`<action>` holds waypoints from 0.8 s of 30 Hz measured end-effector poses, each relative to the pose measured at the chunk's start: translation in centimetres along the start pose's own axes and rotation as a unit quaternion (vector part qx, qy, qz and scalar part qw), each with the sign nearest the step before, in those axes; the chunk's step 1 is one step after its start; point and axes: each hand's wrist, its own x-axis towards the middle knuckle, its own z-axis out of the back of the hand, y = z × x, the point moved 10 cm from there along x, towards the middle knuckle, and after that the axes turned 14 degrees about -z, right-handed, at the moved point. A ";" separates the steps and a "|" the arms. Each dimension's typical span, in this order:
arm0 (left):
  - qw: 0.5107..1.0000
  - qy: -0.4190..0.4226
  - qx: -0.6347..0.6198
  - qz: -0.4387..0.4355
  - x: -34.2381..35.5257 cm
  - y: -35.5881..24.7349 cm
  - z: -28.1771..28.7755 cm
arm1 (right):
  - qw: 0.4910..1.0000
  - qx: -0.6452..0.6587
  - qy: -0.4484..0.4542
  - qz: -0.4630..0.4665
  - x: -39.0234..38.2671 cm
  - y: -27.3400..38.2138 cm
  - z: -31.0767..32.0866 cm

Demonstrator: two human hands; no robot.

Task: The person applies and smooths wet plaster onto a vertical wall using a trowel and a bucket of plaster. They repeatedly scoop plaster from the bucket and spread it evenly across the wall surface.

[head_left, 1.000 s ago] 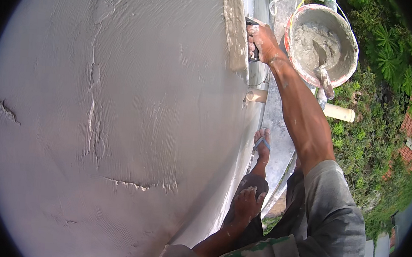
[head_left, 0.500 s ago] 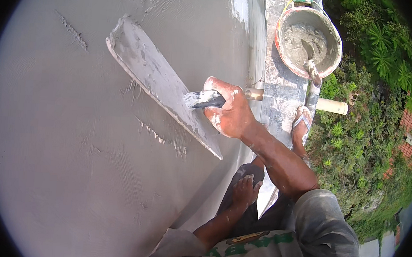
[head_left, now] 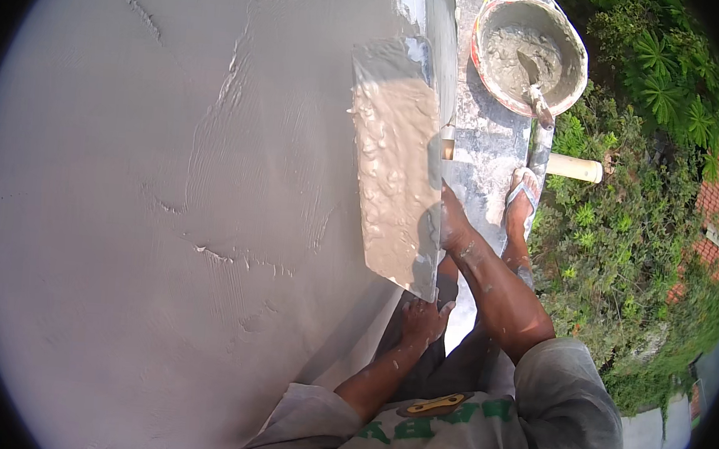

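Observation:
My right hand (head_left: 453, 220) grips a long rectangular plastering trowel (head_left: 397, 169). Its blade is turned up on edge so that the face toward me shows, covered in wet, lumpy mortar. The handle and most of my fingers are hidden behind the blade. To the left stretches a wall (head_left: 124, 250) coated in smooth grey plaster with a few raised ridges and streaks. My left hand (head_left: 424, 319) rests open on my leg near the knee, thumb apart, just below the trowel's lower corner.
A bucket (head_left: 575, 68) of wet mortar stands at the far end of a narrow plank (head_left: 488, 121), a small trowel (head_left: 535, 91) stuck in it. My sandalled foot (head_left: 524, 194) is on the plank's right side. A pole (head_left: 576, 168) sticks out beyond; bushes (head_left: 607, 258) and a tiled roof (head_left: 717, 212) lie below.
My right hand has swung the trowel right and away from the middle of the wall, turning its mortar-laden face into view. My left hand stays on my leg.

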 end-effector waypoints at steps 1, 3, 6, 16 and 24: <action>1.000 -0.014 -0.013 0.002 -0.2 0.1 0.0 | 0.991 0.115 -0.055 -0.040 2.2 -0.1 2.7; 0.992 -0.119 0.008 -0.030 -0.7 -0.9 1.9 | 0.987 0.110 -0.083 -0.088 8.6 -1.1 8.9; 0.999 -0.026 -0.037 -0.003 0.0 -0.8 0.0 | 0.985 0.081 -0.143 -0.059 15.9 -0.6 16.7; 0.994 -0.096 -0.043 0.014 -0.8 -0.4 0.2 | 0.981 -0.077 -0.171 -0.047 13.4 0.4 10.0; 0.994 -0.112 -0.019 0.003 -1.5 -1.3 4.4 | 0.985 -0.125 -0.118 0.031 -2.0 0.1 -4.5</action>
